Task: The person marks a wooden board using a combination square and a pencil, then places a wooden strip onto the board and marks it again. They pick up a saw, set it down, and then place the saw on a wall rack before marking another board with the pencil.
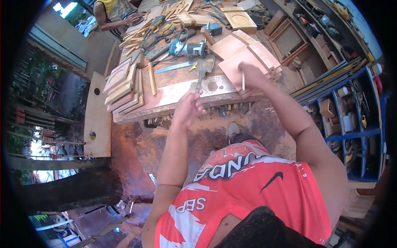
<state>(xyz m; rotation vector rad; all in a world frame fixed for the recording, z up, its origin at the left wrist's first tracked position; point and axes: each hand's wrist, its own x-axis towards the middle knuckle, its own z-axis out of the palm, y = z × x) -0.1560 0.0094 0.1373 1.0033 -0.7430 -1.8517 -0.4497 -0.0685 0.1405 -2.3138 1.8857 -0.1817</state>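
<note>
My left hand [190, 108] is closed around the handle end of a putty knife [204, 67], whose wide, stained blade points away from me over the workbench. My right hand [249, 72] reaches over a stack of pale wooden panels [231, 66]. A thin light-coloured stick [243, 82] hangs down from its fingers, which are blurred and partly hidden. Under the putty knife lies a pale board [175, 93] along the bench's near edge. Just beyond the blade is a teal power tool [188, 48], perhaps a trim router.
Framed wooden panels [124, 84] are stacked at the bench's left end. A blue-edged ruler [175, 67] and loose wood strips [142, 33] lie farther back. Another person [113, 16] works at the far left. Blue shelving [351, 134] with tools stands on the right.
</note>
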